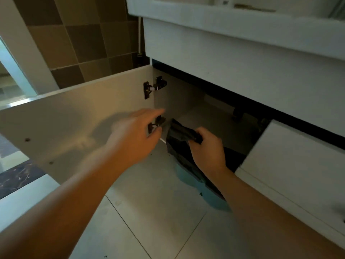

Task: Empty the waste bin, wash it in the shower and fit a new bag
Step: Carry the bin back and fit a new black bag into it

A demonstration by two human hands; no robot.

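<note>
A light blue waste bin (188, 176) stands on the floor at the mouth of the open cabinet under the sink, lined with a black bag (179, 144). My right hand (207, 148) grips the bunched top of the black bag, lifted above the bin's rim. My left hand (138, 135) hovers just left of the bag, by the lower door hinge, with fingers loosely spread and nothing in them. Most of the bin is hidden behind the bag and my right forearm.
The left cabinet door (74, 120) stands swung open to the left, with two metal hinges (155, 86). The right door (298, 165) is ajar beside the bin. The white sink unit (242, 53) overhangs above. Light floor tiles (158, 212) lie below; brown wall tiles are behind.
</note>
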